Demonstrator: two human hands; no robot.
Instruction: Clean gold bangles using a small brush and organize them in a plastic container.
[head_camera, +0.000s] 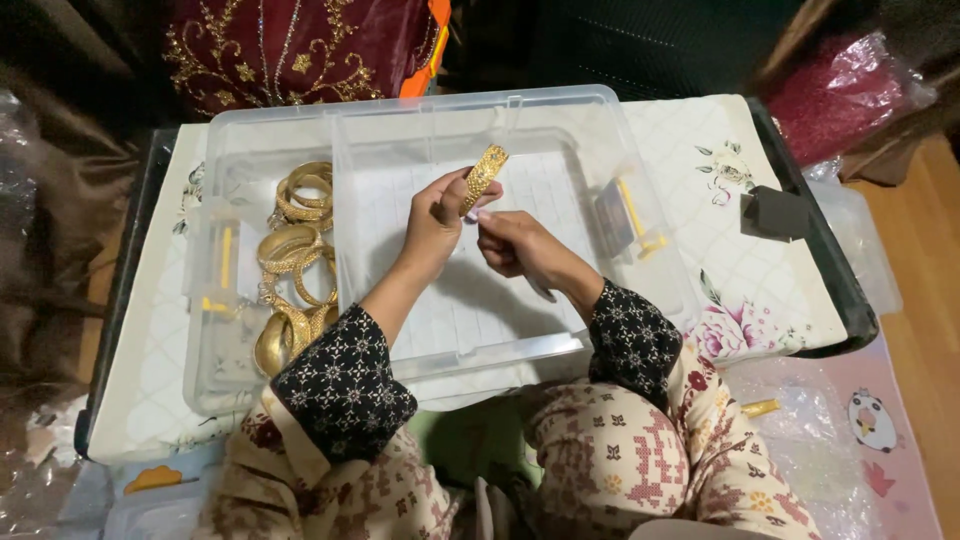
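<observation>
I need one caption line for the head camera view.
Both hands hold a gold bangle over a clear plastic box.

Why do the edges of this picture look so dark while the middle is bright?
Head view: light falls on the clear plastic box and the gold bangle in the left hand; forearms cast shadows inside the box; corners stay dim, and the right hand looks slightly soft.
</observation>
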